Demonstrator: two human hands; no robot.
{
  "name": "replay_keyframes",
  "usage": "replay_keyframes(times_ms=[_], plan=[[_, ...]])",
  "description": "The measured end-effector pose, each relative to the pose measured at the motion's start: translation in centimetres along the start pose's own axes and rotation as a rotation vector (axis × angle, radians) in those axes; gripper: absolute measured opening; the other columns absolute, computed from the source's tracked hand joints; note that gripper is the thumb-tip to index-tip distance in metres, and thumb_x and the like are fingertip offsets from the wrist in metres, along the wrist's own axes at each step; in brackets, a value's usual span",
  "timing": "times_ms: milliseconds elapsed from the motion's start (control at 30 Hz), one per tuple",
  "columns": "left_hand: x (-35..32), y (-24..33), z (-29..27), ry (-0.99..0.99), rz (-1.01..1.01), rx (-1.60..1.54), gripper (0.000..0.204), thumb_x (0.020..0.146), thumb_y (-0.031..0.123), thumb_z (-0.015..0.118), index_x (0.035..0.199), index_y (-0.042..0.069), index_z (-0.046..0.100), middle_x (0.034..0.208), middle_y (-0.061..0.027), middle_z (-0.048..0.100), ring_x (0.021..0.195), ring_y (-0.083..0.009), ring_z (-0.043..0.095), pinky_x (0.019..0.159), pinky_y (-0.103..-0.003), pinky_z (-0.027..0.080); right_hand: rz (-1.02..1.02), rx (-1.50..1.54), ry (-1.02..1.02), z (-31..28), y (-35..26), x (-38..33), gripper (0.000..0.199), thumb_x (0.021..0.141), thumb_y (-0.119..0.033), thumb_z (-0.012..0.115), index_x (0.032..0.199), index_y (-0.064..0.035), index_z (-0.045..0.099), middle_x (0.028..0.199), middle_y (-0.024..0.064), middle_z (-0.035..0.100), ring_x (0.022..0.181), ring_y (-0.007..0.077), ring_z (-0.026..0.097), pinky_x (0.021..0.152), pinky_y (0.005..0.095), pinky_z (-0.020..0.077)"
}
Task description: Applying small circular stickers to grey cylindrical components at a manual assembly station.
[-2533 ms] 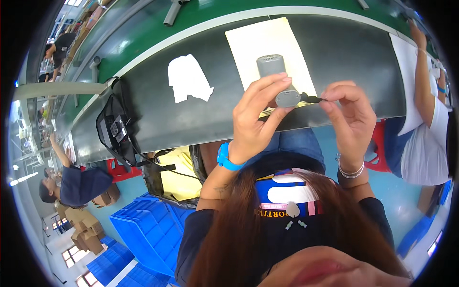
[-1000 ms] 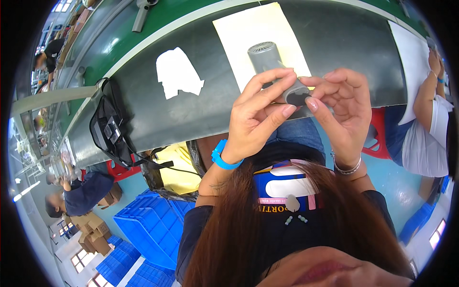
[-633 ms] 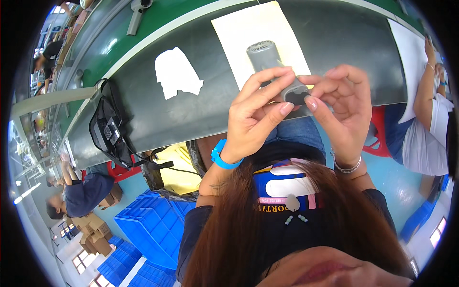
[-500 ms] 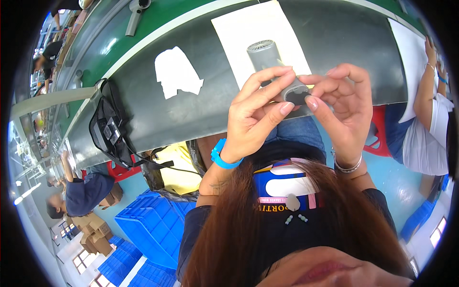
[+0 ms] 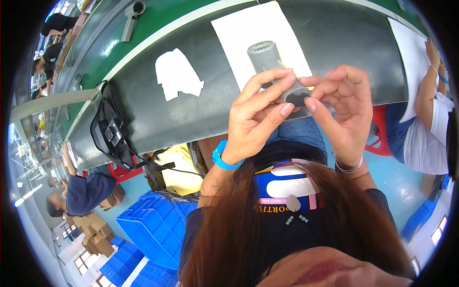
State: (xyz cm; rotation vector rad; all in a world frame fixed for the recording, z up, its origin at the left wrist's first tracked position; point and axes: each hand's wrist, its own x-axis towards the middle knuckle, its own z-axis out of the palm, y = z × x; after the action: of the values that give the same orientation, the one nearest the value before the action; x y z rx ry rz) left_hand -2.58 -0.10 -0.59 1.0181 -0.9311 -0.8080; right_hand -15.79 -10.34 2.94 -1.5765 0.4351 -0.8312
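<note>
One grey cylindrical device (image 5: 262,58), round slotted grille, over the table (image 5: 344,48). Left hand (image 5: 255,114): fingers closed around its handle (image 5: 290,90). Right hand (image 5: 348,103): half-curled, fingertips at the handle's dark oval end (image 5: 297,99); grip cannot be told. Beneath the device: pale rectangular paper (image 5: 234,36). Left of it: one white ragged-edged flat piece (image 5: 177,74); farther left, one black bag (image 5: 102,122).

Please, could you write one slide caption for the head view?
Left hand holds a gray dryer-shaped device; right hand touches its dark handle end.

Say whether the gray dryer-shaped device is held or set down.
Held: the left hand grips the device's handle, right hand touching its dark end. I cannot tell whether the grille end touches the paper.
</note>
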Motion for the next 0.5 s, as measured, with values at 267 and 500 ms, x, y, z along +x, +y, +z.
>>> replay_keyframes(times_ms=[267,500], plan=[[-0.03,0.27,-0.02,-0.023,0.017,0.051,0.036,0.087,-0.004,0.056,0.123,-0.004,0.054,0.129,-0.0145,0.043,0.102,-0.0182,0.058,0.085,-0.031,0.055,0.063,-0.033,0.01,0.14,-0.73,-0.28,0.041,0.08,0.01,0.06,0.114,-0.0017,0.041,0.087,0.009,0.06,0.099,0.0204,0.062,0.081,0.0259,0.0484],[-0.01,0.02,0.22,-0.003,-0.001,-0.008,0.035,0.087,-0.004,0.056,0.122,-0.005,0.054,0.129,-0.0153,0.043,0.103,-0.0194,0.058,0.085,-0.031,0.055,0.069,-0.078,0.032,0.21,-0.91,-0.33,0.041,0.079,0.01,0.06,0.114,-0.002,0.041,0.085,0.0088,0.06,0.099,0.0205,0.062,0.081,0.0261,0.0475]])
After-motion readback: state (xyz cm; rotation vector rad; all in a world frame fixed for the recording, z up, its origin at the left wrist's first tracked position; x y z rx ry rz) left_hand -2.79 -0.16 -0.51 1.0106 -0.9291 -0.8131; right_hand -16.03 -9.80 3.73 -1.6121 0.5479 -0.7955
